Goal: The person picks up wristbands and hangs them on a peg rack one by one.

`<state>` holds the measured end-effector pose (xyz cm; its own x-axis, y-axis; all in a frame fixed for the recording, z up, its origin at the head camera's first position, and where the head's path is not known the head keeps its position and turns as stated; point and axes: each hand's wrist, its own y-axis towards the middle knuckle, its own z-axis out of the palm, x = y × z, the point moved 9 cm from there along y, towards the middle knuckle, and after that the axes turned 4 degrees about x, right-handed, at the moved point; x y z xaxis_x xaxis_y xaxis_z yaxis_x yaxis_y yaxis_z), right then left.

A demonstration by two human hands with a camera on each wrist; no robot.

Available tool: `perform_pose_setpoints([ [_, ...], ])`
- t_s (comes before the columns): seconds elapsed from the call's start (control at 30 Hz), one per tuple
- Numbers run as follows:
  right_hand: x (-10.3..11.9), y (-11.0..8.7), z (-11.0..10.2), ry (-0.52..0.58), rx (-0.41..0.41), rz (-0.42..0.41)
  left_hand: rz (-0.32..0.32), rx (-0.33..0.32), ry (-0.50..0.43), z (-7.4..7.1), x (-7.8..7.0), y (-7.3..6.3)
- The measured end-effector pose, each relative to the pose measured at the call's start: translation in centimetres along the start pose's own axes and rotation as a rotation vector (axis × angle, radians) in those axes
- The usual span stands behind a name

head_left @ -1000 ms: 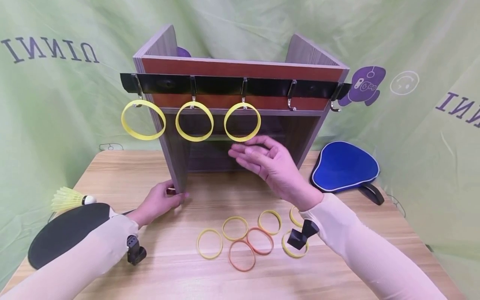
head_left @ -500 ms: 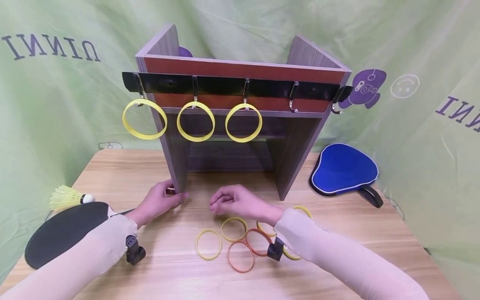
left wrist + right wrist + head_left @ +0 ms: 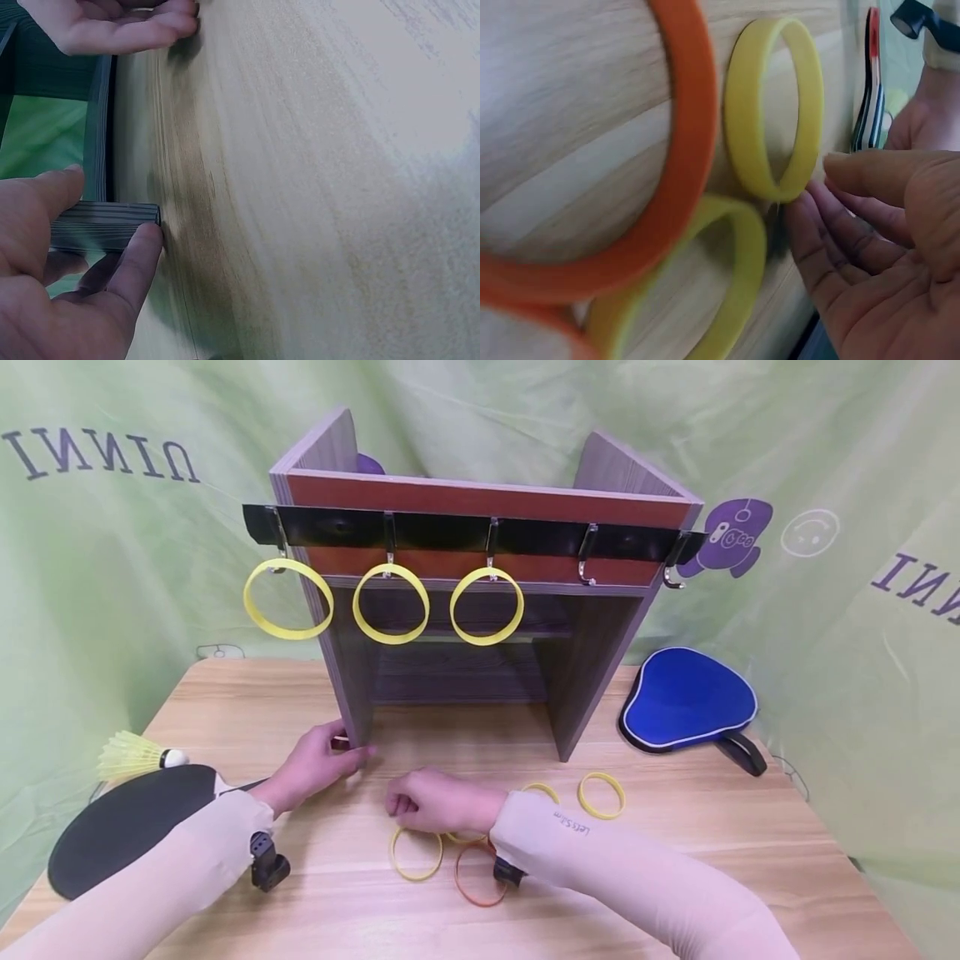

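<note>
My left hand grips the foot of the left side panel of a wooden shelf, with thumb and fingers on opposite faces in the left wrist view. My right hand is low over the table, its fingers bent, at the far edge of a yellow wristband. In the right wrist view its fingertips meet or almost meet that yellow wristband, with thumb and fingers apart. An orange wristband lies beside it, and more lie partly hidden under the right forearm.
Three yellow wristbands hang from a black hook rail on the shelf front; its two right hooks carry nothing. A black paddle and a shuttlecock lie left, a blue paddle case right. Another yellow wristband lies right.
My right hand has come down from beneath the third hanging wristband and moved left to the near-left yellow wristband on the table. My left hand keeps its grip on the panel.
</note>
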<state>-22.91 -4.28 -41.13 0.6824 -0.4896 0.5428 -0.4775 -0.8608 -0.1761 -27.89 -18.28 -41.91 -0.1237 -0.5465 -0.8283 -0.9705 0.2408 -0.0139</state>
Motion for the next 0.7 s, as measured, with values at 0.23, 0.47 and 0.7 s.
perform_pose_setpoints([
  [0.23,0.87,0.56,0.76,-0.091,0.075,-0.016,-0.016,-0.002,-0.006,-0.03,0.28,-0.08],
  [0.47,0.38,0.00,0.91,-0.129,0.097,0.016,-0.009,-0.006,0.001,-0.04,0.24,-0.10],
  [0.7,0.46,-0.14,1.10,-0.188,0.075,-0.025,-0.003,-0.007,-0.011,0.05,0.07,-0.08],
])
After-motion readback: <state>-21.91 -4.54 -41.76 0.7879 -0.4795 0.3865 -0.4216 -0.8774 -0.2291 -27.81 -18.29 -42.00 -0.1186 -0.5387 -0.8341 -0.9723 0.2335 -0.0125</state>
